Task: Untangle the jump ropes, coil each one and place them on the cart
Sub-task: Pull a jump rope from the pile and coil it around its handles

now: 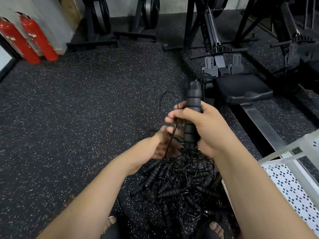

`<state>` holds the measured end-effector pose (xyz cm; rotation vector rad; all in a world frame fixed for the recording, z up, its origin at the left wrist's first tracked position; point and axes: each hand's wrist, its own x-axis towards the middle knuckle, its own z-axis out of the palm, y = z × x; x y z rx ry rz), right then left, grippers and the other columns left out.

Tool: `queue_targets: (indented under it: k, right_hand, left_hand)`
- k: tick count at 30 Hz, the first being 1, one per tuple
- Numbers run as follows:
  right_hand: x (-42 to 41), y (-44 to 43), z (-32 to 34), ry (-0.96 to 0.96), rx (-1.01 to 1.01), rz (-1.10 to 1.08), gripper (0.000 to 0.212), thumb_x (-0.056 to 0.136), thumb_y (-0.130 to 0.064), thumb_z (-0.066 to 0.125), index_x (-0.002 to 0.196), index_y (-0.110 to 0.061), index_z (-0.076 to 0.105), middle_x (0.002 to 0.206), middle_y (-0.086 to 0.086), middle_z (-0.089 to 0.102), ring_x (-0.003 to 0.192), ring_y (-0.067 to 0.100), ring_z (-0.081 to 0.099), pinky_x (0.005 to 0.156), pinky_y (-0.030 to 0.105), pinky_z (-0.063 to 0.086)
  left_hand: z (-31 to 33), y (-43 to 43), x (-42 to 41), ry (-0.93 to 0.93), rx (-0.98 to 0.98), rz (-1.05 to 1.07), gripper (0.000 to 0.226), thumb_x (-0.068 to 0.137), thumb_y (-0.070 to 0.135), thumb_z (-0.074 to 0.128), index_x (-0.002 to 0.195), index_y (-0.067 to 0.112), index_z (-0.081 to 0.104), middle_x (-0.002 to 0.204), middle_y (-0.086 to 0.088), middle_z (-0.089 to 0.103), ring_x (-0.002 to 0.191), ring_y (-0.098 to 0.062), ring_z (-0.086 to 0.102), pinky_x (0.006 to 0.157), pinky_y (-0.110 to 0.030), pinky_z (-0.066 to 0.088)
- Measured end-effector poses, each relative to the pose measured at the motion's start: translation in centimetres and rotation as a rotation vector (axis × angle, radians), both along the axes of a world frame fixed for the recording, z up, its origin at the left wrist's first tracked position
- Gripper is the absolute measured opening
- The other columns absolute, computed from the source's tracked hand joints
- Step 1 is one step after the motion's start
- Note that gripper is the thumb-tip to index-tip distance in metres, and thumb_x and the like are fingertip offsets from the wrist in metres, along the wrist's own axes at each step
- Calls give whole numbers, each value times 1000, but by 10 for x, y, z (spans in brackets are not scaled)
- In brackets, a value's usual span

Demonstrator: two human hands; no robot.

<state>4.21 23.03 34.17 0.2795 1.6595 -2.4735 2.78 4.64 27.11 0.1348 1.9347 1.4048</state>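
Since our right hand [207, 128] is wrapped tight round the foam handle [193, 100], we'd take the cord [170, 144] just below its fingers [172, 119]; left hand [155, 149] there is blurred, grip unclear. Cord is light, limp, snag-prone. The tangled ropes [181, 187] sit on the floor [86, 118] beneath both hands.

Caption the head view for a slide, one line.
Right hand grips a jump rope handle; its cord crosses the blurred left hand above the tangled pile.

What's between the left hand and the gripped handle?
A thin black cord spans from the right hand gripping the handle to the left hand; head view.
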Motion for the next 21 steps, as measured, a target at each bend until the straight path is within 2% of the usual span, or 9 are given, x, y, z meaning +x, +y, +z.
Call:
queue_targets:
  k: [2, 4, 6, 8, 10, 12, 14, 17, 21]
  right_hand:
    - [-5, 9, -2, -13, -59, -107, 18, 97, 5, 71, 110, -4, 63, 99, 18, 78, 97, 31, 79, 77, 45, 67]
    - [-10, 18, -6, -50, -99, -209, 19, 96, 5, 71, 111, -3, 63, 101, 19, 79, 97, 31, 80, 76, 42, 66]
    - [-13, 26, -13, -96, -133, -290, 21, 97, 5, 71, 114, -2, 63, 103, 21, 79, 99, 32, 81, 75, 42, 67]
    - [-15, 31, -21, -123, -151, -328, 22, 97, 5, 69, 118, -1, 62, 107, 25, 78, 101, 35, 81, 75, 42, 67]
    - [-18, 32, -30, -139, -153, -327, 20, 99, 5, 68, 117, 0, 61, 108, 25, 78, 104, 36, 80, 74, 41, 67]
    - [-21, 31, -38, -155, -167, -310, 15, 100, 3, 68, 113, -1, 61, 106, 25, 77, 104, 37, 80, 74, 41, 67]
    - [-23, 29, -44, -173, -170, -274, 14, 101, 0, 68, 113, -3, 61, 106, 25, 78, 105, 38, 79, 81, 44, 68]
    - [-24, 21, -54, -220, -82, -141, 22, 98, 5, 68, 119, 0, 63, 115, 25, 78, 112, 40, 77, 95, 49, 65]
    - [-20, 12, -66, -229, 272, 183, 32, 88, 11, 64, 118, 0, 69, 116, 17, 79, 105, 31, 77, 107, 55, 58]
  left_hand:
    - [1, 4, 4, -26, -63, -72, 69, 101, 82, 31, 122, 33, 75, 123, 12, 77, 122, -10, 70, 115, -37, 48]
    - [6, 5, 8, 14, -146, -160, 43, 106, 69, 40, 119, 41, 71, 126, 19, 71, 122, -8, 66, 117, -36, 46]
    - [5, 5, 10, 131, -252, -268, 20, 108, 56, 52, 117, 49, 68, 125, 18, 73, 119, -13, 68, 115, -42, 47]
    - [2, 3, 12, 236, -301, -339, 16, 107, 51, 57, 116, 53, 70, 117, 14, 78, 117, -22, 72, 112, -50, 51]
    - [3, 2, 11, 269, -292, -356, 19, 110, 46, 55, 117, 50, 73, 115, 22, 78, 119, -27, 72, 110, -52, 53]
    - [11, 2, 11, 278, -244, -315, 21, 112, 37, 55, 118, 41, 75, 112, 28, 77, 116, -10, 73, 111, -41, 52]
    - [20, 1, 9, 300, -202, -236, 21, 113, 32, 55, 119, 35, 75, 109, 26, 79, 107, 7, 71, 105, -30, 51]
    - [29, -4, 5, 353, -125, -70, 21, 113, 30, 53, 116, 30, 74, 107, 21, 80, 104, 2, 74, 102, -37, 55]
    - [36, -11, -3, 371, 41, 198, 23, 113, 24, 53, 115, 20, 76, 105, 7, 83, 101, -11, 77, 100, -44, 59]
